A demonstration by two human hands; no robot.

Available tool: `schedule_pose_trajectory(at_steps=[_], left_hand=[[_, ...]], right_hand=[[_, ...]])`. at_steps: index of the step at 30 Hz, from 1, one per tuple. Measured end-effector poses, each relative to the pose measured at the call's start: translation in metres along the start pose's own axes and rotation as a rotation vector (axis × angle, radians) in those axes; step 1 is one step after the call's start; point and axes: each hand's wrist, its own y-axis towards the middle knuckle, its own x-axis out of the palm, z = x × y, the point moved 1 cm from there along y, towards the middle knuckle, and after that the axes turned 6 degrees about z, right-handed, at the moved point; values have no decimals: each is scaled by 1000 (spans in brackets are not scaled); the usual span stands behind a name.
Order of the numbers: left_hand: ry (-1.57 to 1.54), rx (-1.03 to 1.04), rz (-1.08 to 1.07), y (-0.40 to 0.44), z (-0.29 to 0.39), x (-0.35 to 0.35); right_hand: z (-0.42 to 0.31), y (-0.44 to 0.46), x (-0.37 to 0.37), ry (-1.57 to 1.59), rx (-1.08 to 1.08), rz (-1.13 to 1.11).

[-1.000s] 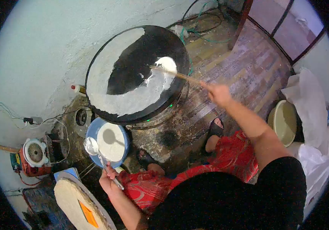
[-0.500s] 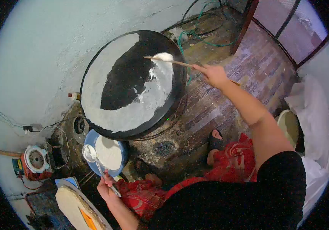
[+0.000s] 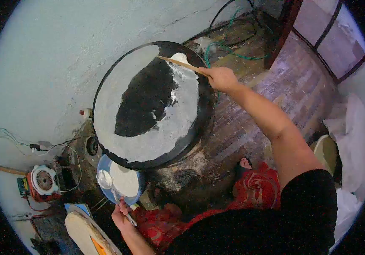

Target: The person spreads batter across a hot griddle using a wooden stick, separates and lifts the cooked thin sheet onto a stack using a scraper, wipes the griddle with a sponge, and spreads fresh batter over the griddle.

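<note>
A wide round black griddle [image 3: 144, 95] carries a broad ring of thin pale batter [image 3: 180, 123], bare and dark in the middle. My right hand [image 3: 221, 79] is closed around a wooden batter spreader [image 3: 182, 64], its blade lying across the griddle's far right part against a thick white lump of batter [image 3: 180, 57]. Low on the left, my left hand [image 3: 123, 212] grips the handle of a metal ladle [image 3: 104, 179]. The ladle's batter-coated bowl is over a blue basin [image 3: 138, 191] of white batter [image 3: 124, 178], beside the griddle's near edge.
A small blower [image 3: 43, 179] with wires stands by the wall at left. A stack of pale flat rounds [image 3: 82, 236] leans at the lower left. Green hose [image 3: 229, 50] lies behind the griddle. White sheeting [image 3: 354, 140] hangs at right near a round board [image 3: 324, 155].
My right hand has swept the spreader, pushing the thick batter lump toward the griddle's far edge and extending the ring there. The left hand still holds the ladle over the basin. The view has shifted slightly.
</note>
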Motion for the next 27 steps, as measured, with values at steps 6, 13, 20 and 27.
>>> schedule_pose_trajectory(at_steps=[6,13,20,27], left_hand=[[3,-10,-99,-1,2,-2],[-55,26,57,-4,-3,16],[36,49,-23,4,5,-2],[-17,-23,-15,4,1,6]], right_hand=[[58,-34,-14,27,-249,-20],[-6,37,15,26,14,-27],[55,23,-5,-159,-104,54],[16,41,11,172,-175,90]])
